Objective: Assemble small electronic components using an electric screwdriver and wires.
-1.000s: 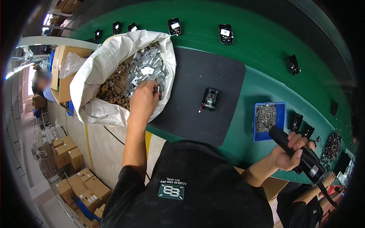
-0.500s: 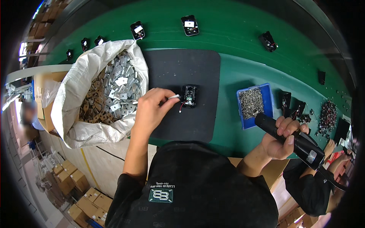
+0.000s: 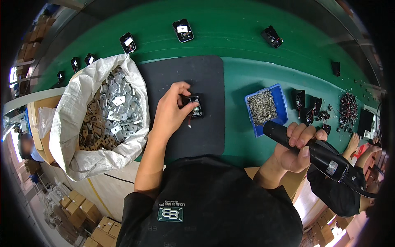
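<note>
My left hand (image 3: 170,109) is at a small black plastic housing (image 3: 197,110) on the dark mat, its thumb over the housing's left side and the other fingers curled beside it. Inside the housing a green circuit board shows, and a thin red wire with a white plug (image 3: 189,125) hangs out of its near edge. Whether a small metal piece is still under the fingertips is hidden. My right hand (image 3: 296,150) is wrapped round a black corded electric screwdriver (image 3: 323,156), whose front end points left by a blue bin (image 3: 284,109) of small metal screws.
At the left stands an open white woven sack (image 3: 61,144) of bent metal plates. Several black housings, one of them this one (image 3: 183,31), lie along the green far strip. To the right are wired black parts (image 3: 298,99) and a heap of wired components (image 3: 348,109), with another person's hand (image 3: 352,144) nearby.
My left hand has gone from holding a small metal piece beside the housing to resting over the housing. The right hand keeps its grip on the screwdriver. The whole view has shifted slightly.
</note>
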A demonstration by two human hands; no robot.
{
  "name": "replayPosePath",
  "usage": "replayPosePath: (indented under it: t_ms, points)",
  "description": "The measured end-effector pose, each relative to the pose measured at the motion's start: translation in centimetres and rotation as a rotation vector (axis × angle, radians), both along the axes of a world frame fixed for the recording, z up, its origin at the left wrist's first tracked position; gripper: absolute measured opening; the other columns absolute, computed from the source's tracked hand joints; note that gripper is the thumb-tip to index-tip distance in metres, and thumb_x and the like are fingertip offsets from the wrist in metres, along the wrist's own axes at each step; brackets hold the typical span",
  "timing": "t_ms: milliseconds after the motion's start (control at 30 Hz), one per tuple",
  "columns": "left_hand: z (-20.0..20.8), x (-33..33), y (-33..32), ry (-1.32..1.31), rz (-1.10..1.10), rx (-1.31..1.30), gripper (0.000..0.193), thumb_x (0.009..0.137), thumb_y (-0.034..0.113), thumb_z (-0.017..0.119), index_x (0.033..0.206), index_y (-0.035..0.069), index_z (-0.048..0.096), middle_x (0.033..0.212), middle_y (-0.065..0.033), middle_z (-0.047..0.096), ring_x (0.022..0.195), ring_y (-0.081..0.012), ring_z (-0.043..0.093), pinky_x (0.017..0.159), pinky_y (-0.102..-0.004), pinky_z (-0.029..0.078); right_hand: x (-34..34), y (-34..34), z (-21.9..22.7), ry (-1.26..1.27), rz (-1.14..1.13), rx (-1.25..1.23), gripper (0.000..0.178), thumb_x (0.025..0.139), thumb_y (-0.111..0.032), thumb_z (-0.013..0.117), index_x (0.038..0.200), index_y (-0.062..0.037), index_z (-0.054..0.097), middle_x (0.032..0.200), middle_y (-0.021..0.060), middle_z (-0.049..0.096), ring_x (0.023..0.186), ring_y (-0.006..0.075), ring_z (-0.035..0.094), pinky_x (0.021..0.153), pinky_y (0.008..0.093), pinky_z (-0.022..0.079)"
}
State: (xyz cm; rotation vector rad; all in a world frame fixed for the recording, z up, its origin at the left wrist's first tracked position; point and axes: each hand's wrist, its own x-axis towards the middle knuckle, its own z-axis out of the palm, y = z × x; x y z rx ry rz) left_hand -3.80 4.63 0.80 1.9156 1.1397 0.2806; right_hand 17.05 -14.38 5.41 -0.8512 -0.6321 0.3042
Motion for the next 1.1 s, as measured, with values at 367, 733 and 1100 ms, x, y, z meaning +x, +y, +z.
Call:
replayPosePath:
  t_ms: [367,733,1100]
  points:
    - [1.5,-1.3,-1.1,-0.313,-0.167,0.393,0.043,0.069,0.008,0.076,0.110,0.001,0.064,0.114,-0.0167,0.061,0.104,-0.0323,0.061,0.090,-0.0369,0.049,-1.8,0.8,1.6,0.125,0.301,0.198,0.041,0.084,-0.015,0.068,0.116,-0.0141,0.043,0.078,-0.0011,0.052,0.066,0.0120,0.050,0.065,0.0290,0.041]
    - [2.7,0.2,-5.6,-0.498,-0.436,0.252,0.032,0.073,0.013,0.079,0.098,-0.002,0.067,0.089,-0.0120,0.068,0.075,-0.0268,0.066,0.066,-0.0349,0.054,-3.2,2.5,3.0,0.251,0.524,0.263,0.039,0.082,-0.010,0.068,0.115,-0.0120,0.049,0.077,-0.0003,0.054,0.067,0.0112,0.052,0.067,0.0269,0.042]
    - [2.0,-0.2,-5.0,-0.520,-0.453,0.300,0.021,0.069,0.012,0.082,0.081,0.002,0.068,0.075,-0.0071,0.067,0.064,-0.0223,0.065,0.057,-0.0311,0.051,-3.2,2.6,2.6,0.232,0.555,0.236,0.037,0.082,-0.011,0.068,0.114,-0.0127,0.049,0.077,-0.0003,0.054,0.068,0.0111,0.053,0.067,0.0268,0.043]
